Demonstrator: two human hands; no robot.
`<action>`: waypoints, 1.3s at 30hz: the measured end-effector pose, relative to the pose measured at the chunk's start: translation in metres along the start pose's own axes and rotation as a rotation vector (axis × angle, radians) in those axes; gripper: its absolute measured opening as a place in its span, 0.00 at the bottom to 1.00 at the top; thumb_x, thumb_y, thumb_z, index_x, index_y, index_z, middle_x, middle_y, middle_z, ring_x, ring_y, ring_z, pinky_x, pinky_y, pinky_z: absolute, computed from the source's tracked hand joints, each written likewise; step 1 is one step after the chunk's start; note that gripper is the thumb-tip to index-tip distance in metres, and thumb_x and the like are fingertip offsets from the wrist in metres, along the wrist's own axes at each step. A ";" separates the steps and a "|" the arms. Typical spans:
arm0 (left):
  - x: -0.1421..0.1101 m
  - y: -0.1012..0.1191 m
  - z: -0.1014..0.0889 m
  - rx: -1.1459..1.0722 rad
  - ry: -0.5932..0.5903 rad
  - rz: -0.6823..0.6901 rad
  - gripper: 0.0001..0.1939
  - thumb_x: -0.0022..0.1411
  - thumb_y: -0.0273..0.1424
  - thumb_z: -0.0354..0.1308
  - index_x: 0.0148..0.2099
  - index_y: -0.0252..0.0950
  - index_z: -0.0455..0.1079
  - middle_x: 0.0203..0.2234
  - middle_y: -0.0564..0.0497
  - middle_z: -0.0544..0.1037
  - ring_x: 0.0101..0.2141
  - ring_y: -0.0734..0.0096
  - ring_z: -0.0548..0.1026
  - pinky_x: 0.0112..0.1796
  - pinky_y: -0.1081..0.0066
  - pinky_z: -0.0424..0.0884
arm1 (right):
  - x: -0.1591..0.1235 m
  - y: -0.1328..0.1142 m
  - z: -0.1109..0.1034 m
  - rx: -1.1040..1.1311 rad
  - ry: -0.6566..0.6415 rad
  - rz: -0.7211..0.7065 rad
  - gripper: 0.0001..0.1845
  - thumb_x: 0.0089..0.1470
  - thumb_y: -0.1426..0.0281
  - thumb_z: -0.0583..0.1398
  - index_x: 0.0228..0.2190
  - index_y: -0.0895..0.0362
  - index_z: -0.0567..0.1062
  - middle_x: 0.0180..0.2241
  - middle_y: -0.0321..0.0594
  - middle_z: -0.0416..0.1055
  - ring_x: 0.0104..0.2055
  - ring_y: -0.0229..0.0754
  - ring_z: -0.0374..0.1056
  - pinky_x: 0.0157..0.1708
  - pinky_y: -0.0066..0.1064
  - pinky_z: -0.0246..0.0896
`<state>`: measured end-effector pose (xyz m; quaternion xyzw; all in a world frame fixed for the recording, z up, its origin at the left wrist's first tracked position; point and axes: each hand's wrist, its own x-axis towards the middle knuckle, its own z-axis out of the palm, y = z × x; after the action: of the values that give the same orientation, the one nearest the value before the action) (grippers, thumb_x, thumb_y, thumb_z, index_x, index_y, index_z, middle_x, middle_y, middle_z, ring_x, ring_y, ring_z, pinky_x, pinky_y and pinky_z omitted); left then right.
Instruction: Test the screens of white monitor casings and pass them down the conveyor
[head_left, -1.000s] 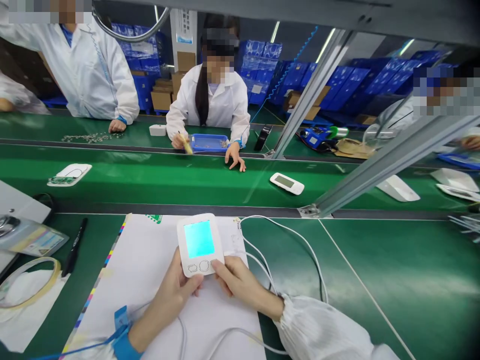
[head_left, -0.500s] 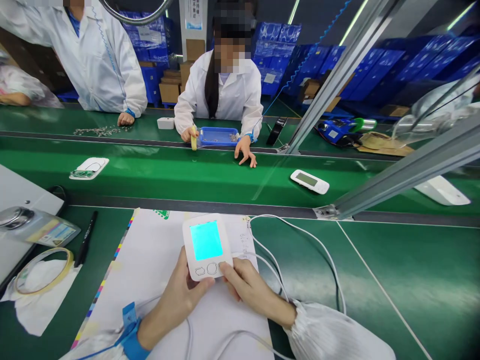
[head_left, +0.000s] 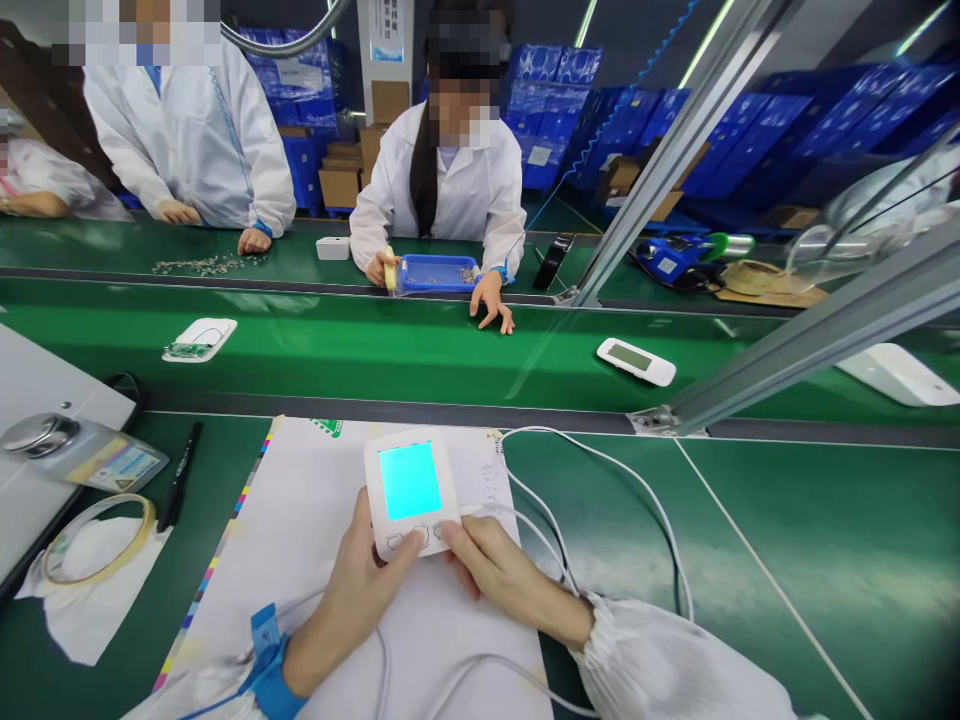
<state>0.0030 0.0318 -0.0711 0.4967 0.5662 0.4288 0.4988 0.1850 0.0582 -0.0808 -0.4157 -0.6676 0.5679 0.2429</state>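
A white handheld device [head_left: 375, 500] with a lit cyan screen [head_left: 411, 480] and a row of outlined buttons is held tilted up over a white paper sheet [head_left: 300, 520]. My left hand [head_left: 367, 580] grips its lower left side, the thumb lying on the buttons. At the lower right corner, my right hand [head_left: 487, 570] holds it too, its thumb at the rightmost button. A white cable [head_left: 540, 520] runs near the device's right side and loops over the table; where it joins is hidden. A blue wrist strap [head_left: 274, 670] circles my left wrist.
Left of the paper lie a tape roll [head_left: 146, 535], a black marker [head_left: 180, 475] and a clear bottle [head_left: 112, 460]. Beyond runs a green conveyor [head_left: 420, 350] carrying white device parts [head_left: 636, 361]. A metal post [head_left: 675, 150] slants at right. Co-workers sit or stand opposite.
My left thumb has moved up onto the buttons. Parts on the conveyor have shifted right. The co-worker at far left has lowered a raised arm to the table.
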 end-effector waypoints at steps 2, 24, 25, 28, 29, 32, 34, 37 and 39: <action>0.000 -0.001 0.001 0.009 -0.003 -0.021 0.20 0.62 0.38 0.59 0.52 0.38 0.59 0.39 0.49 0.76 0.39 0.60 0.74 0.39 0.64 0.71 | 0.000 0.001 0.000 0.019 0.006 -0.005 0.34 0.63 0.42 0.42 0.23 0.55 0.65 0.12 0.30 0.59 0.18 0.38 0.59 0.28 0.31 0.58; 0.005 -0.010 0.001 -0.046 -0.004 -0.002 0.21 0.61 0.38 0.60 0.53 0.39 0.60 0.40 0.49 0.76 0.40 0.61 0.75 0.40 0.64 0.71 | 0.002 0.002 -0.001 0.025 0.001 -0.037 0.35 0.63 0.42 0.42 0.22 0.55 0.64 0.13 0.31 0.60 0.17 0.37 0.59 0.25 0.29 0.57; 0.005 -0.009 0.001 -0.046 -0.002 -0.001 0.21 0.61 0.38 0.60 0.52 0.39 0.60 0.41 0.48 0.76 0.40 0.61 0.74 0.40 0.64 0.71 | 0.002 0.002 -0.001 0.027 0.004 -0.037 0.35 0.63 0.42 0.42 0.22 0.55 0.65 0.13 0.31 0.60 0.18 0.37 0.59 0.26 0.29 0.57; 0.002 -0.005 0.000 -0.045 -0.017 0.008 0.20 0.62 0.39 0.60 0.52 0.39 0.60 0.37 0.50 0.75 0.36 0.63 0.73 0.36 0.67 0.71 | 0.002 0.002 -0.001 0.041 0.017 -0.037 0.34 0.63 0.42 0.42 0.23 0.56 0.65 0.12 0.31 0.60 0.17 0.37 0.59 0.25 0.29 0.57; 0.001 -0.004 -0.001 -0.052 -0.038 0.015 0.20 0.63 0.40 0.58 0.53 0.39 0.59 0.33 0.52 0.73 0.32 0.67 0.72 0.32 0.69 0.69 | 0.002 0.002 0.000 0.048 0.024 -0.037 0.34 0.63 0.42 0.42 0.24 0.56 0.66 0.12 0.30 0.60 0.16 0.36 0.58 0.24 0.29 0.57; -0.002 -0.002 -0.003 -0.057 -0.131 0.030 0.21 0.68 0.42 0.50 0.58 0.39 0.54 0.23 0.59 0.63 0.22 0.73 0.60 0.24 0.74 0.61 | 0.002 0.003 0.000 0.068 0.047 -0.034 0.33 0.64 0.43 0.42 0.26 0.55 0.66 0.12 0.29 0.60 0.14 0.35 0.54 0.22 0.29 0.55; -0.003 -0.002 -0.004 -0.037 -0.166 0.031 0.20 0.70 0.42 0.47 0.58 0.39 0.52 0.22 0.60 0.59 0.23 0.73 0.58 0.24 0.74 0.59 | 0.002 0.003 0.000 0.073 0.055 -0.034 0.32 0.64 0.43 0.43 0.26 0.55 0.65 0.12 0.29 0.60 0.14 0.35 0.53 0.21 0.28 0.54; -0.003 -0.002 -0.004 -0.032 -0.165 0.040 0.19 0.70 0.43 0.47 0.57 0.40 0.53 0.23 0.60 0.59 0.23 0.73 0.58 0.25 0.74 0.59 | 0.002 0.004 0.000 0.080 0.056 -0.035 0.32 0.64 0.43 0.43 0.26 0.55 0.65 0.13 0.29 0.60 0.14 0.35 0.54 0.20 0.28 0.53; -0.003 -0.001 -0.003 -0.040 -0.154 0.051 0.17 0.69 0.43 0.48 0.55 0.39 0.54 0.24 0.59 0.61 0.23 0.74 0.59 0.24 0.74 0.60 | 0.002 0.005 0.001 0.085 0.054 -0.035 0.31 0.64 0.44 0.43 0.26 0.55 0.65 0.13 0.29 0.60 0.14 0.35 0.54 0.21 0.28 0.53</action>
<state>-0.0005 0.0289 -0.0713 0.5326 0.5046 0.4132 0.5394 0.1847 0.0595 -0.0858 -0.4081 -0.6434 0.5800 0.2881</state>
